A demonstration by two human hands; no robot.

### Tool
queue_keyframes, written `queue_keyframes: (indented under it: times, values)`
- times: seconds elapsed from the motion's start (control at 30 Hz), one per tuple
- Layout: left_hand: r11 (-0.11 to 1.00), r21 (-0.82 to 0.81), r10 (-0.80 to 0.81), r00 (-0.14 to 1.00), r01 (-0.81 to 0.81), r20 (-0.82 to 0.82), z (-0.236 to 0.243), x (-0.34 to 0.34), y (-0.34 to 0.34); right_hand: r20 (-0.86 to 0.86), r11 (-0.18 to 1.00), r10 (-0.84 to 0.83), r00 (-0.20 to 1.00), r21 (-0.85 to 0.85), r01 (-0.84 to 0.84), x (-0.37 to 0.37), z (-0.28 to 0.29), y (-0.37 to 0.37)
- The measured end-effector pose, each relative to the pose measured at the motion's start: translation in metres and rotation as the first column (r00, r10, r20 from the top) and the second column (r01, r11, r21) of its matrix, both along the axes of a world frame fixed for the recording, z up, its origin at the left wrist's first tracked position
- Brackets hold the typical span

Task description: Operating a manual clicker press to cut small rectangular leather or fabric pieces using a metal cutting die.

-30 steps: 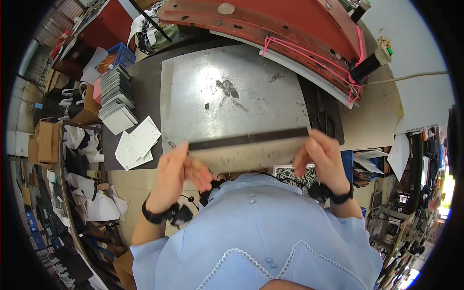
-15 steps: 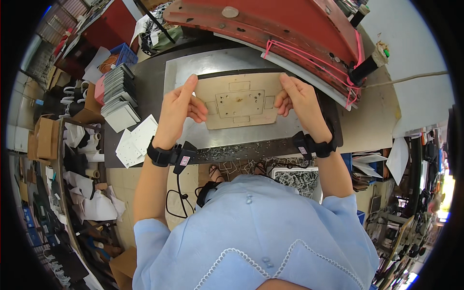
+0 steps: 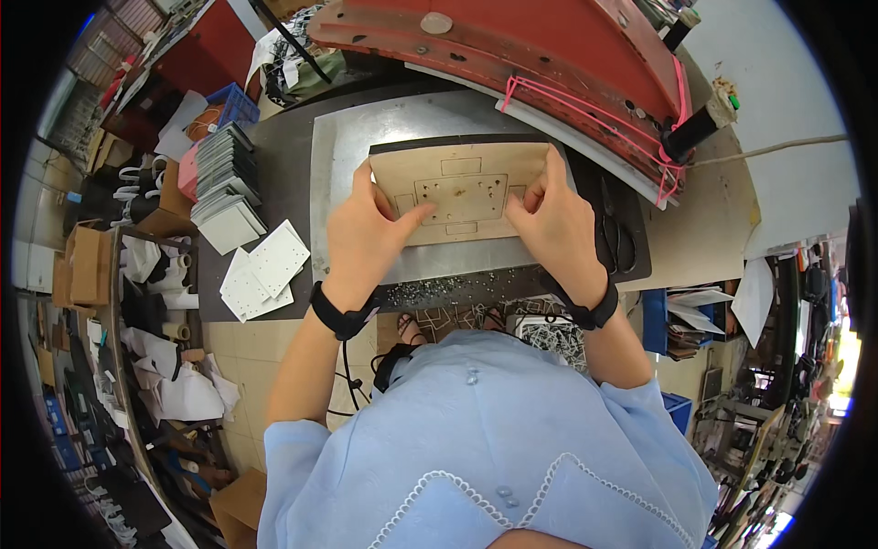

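Both hands grip a tan board (image 3: 471, 160) with a dark edge, etched rectangles and small holes, above a metal plate (image 3: 334, 133). My left hand (image 3: 369, 224) is on its left side, thumb pressed on the face; my right hand (image 3: 553, 220) holds the right side likewise. Tiny silvery pieces (image 3: 430, 291) lie scattered along the dark table's front edge (image 3: 219, 297). White perforated cards (image 3: 274, 261) and a stack of cards (image 3: 224, 174) sit to the left, and dark scissors (image 3: 617, 247) to the right.
A red machine frame (image 3: 512, 32) with pink cord (image 3: 585, 110) and a black post (image 3: 690, 133) spans the back. A blue crate (image 3: 236, 105) is at back left, cluttered shelving (image 3: 87, 274) at left, and a bin (image 3: 540, 337) of white pieces below the table.
The board was raised from low at the near edge to over the plate, face showing. Since half a second ago, both thumbs have moved from its top corners down onto its face.
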State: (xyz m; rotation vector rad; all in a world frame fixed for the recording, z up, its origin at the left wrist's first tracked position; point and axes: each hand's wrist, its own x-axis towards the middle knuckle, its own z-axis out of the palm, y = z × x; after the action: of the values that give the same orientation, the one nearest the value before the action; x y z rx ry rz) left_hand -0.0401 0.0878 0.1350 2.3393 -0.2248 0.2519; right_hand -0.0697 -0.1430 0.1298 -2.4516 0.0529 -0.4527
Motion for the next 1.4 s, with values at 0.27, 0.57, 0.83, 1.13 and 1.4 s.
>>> queue_keyframes:
  times: [0.27,0.57,0.83,1.13,1.4]
  values:
    - [0.998,0.043,0.050,0.998,-0.052,0.041,-0.006,-0.001,-0.003,0.000,0.999,-0.029,1.000,0.046,0.029,0.000,0.003,0.007]
    - [0.999,-0.034,-0.025,1.000,0.025,-0.001,-0.007,-0.002,0.002,-0.015,0.999,-0.034,0.999,0.029,0.035,0.000,0.005,0.009]
    - [0.995,-0.093,-0.035,0.999,0.037,0.015,-0.008,0.000,0.005,0.040,0.997,0.045,0.998,0.056,-0.048,-0.002,-0.004,-0.003]
    - [0.986,-0.155,-0.057,0.998,0.056,-0.001,-0.017,0.002,0.013,0.013,0.994,0.068,0.998,0.085,-0.069,-0.003,-0.007,-0.005]
    - [0.986,-0.161,-0.056,0.998,0.054,-0.006,-0.016,0.002,0.013,0.108,0.985,0.014,0.994,-0.172,0.004,-0.009,-0.016,0.002]
